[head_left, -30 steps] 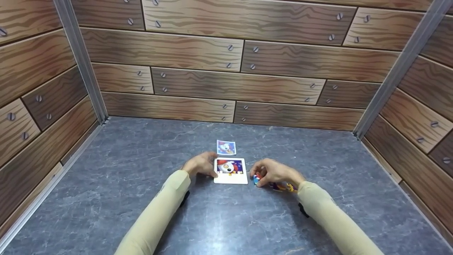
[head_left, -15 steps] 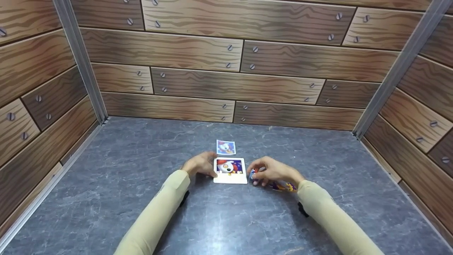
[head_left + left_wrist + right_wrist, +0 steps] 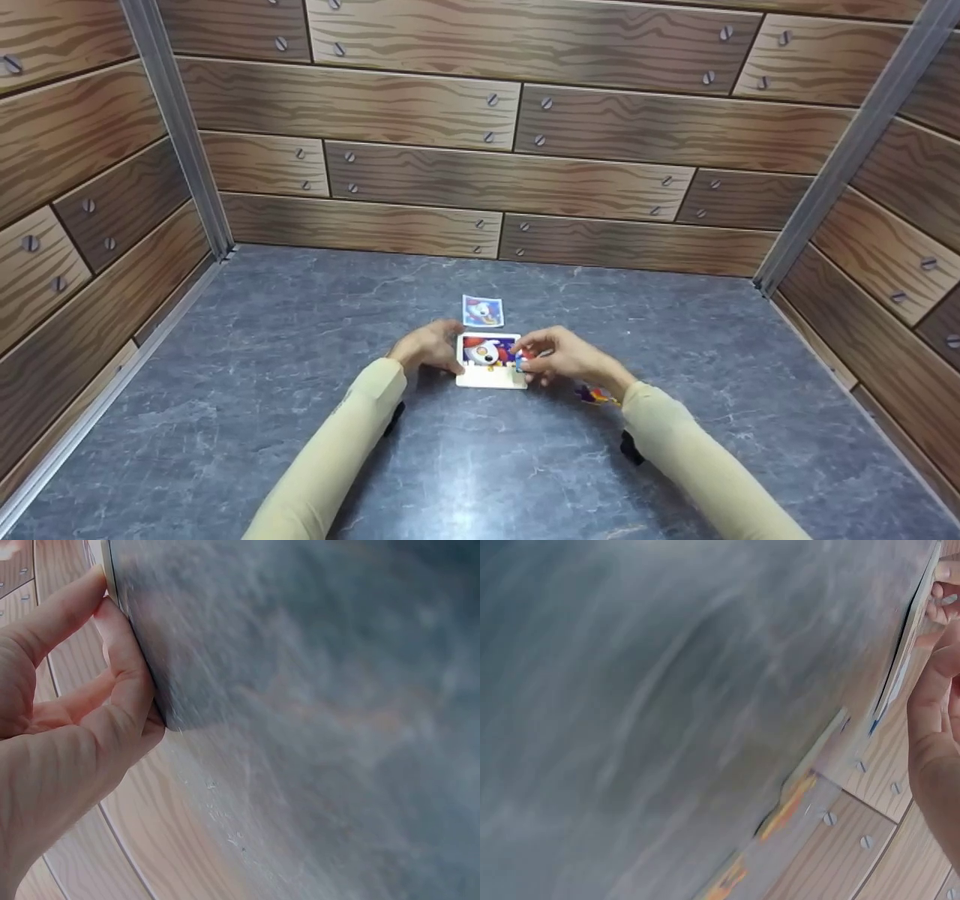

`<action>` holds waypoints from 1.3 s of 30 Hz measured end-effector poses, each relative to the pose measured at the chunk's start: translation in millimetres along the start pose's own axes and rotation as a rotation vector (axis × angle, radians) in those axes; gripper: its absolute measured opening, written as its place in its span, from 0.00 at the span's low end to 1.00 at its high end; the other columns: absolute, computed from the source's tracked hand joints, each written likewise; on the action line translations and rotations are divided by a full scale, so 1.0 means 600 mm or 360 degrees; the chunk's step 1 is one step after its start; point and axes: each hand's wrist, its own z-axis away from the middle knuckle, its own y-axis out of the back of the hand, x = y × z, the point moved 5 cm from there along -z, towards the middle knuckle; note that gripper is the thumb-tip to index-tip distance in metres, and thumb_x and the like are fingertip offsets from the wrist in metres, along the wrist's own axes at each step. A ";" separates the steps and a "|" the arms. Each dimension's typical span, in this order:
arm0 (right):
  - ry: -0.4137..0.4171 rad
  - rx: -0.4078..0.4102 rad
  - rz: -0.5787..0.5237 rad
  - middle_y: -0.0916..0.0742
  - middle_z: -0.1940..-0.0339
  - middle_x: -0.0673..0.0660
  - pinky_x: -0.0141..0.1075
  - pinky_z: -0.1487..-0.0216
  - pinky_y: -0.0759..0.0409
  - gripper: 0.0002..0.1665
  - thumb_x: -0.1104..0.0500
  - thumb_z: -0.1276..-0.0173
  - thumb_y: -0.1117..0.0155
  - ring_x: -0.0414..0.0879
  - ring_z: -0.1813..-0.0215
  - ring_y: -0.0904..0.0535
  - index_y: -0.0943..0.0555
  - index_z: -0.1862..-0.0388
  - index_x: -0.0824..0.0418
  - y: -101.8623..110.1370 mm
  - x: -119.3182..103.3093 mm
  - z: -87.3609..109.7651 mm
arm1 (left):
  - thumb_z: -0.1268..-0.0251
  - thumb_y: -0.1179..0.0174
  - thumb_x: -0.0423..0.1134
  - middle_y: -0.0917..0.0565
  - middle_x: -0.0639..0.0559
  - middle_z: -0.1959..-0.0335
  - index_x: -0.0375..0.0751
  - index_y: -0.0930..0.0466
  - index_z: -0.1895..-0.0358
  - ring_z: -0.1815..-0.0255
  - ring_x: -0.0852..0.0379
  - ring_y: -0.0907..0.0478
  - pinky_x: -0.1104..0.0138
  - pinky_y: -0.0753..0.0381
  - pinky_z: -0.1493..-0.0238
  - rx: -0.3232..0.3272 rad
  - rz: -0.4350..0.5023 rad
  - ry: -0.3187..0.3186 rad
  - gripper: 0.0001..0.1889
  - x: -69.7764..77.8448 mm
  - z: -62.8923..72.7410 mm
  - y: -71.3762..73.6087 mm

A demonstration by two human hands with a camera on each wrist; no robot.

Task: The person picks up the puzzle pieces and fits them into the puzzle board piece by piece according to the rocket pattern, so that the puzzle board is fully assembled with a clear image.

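Observation:
A white-framed jigsaw puzzle board lies flat in the middle of the table, its upper part filled with a picture of a white cartoon character; the lower part is bare. My left hand grips the board's left edge, thumb near the lower corner and a finger by the upper one. Over the board's right side, my right hand pinches a small blue puzzle piece, mostly hidden by the fingers. In the left wrist view, thumb and bent fingers meet the board's edge.
Beyond the board lies a picture card with a similar character. Loose puzzle pieces lie under the right wrist, and the right wrist view shows a piece on the table. Wood-patterned walls enclose the grey table.
My right hand has carried the puzzle piece leftward from beside the loose pieces to the board's right side. The left hand has stayed at the board's edge.

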 end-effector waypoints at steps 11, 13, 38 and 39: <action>-0.0017 0.0083 -0.0064 0.19 0.67 0.52 0.31 0.73 0.22 0.18 0.68 0.37 0.35 0.41 0.71 0.19 0.19 0.47 0.68 -0.024 -0.014 -0.016 | 0.56 0.26 0.28 0.24 0.39 0.38 0.36 0.32 0.32 0.40 0.46 0.27 0.56 0.28 0.36 -0.0030 0.0090 -0.0008 0.41 0.000 0.001 -0.001; 0.0003 0.0103 -0.0060 0.19 0.70 0.50 0.30 0.75 0.24 0.17 0.68 0.38 0.34 0.39 0.73 0.22 0.20 0.49 0.69 -0.028 -0.017 -0.019 | 0.56 0.27 0.27 0.23 0.38 0.39 0.34 0.33 0.32 0.40 0.45 0.26 0.56 0.28 0.36 -0.0046 0.0121 -0.0021 0.41 0.001 -0.001 -0.003; 0.0023 0.0060 -0.0013 0.16 0.72 0.51 0.31 0.76 0.27 0.14 0.69 0.36 0.37 0.41 0.77 0.26 0.17 0.51 0.67 -0.065 -0.047 -0.050 | 0.57 0.26 0.28 0.19 0.39 0.46 0.35 0.31 0.35 0.47 0.50 0.24 0.57 0.27 0.38 -0.0020 0.0080 -0.0047 0.39 0.000 0.002 0.002; 0.0020 0.0058 -0.0001 0.17 0.73 0.51 0.30 0.77 0.28 0.14 0.69 0.37 0.37 0.40 0.78 0.27 0.17 0.51 0.67 -0.067 -0.049 -0.052 | 0.57 0.26 0.28 0.19 0.39 0.47 0.35 0.31 0.35 0.48 0.50 0.24 0.57 0.26 0.39 -0.0022 0.0073 -0.0048 0.40 0.001 0.003 0.003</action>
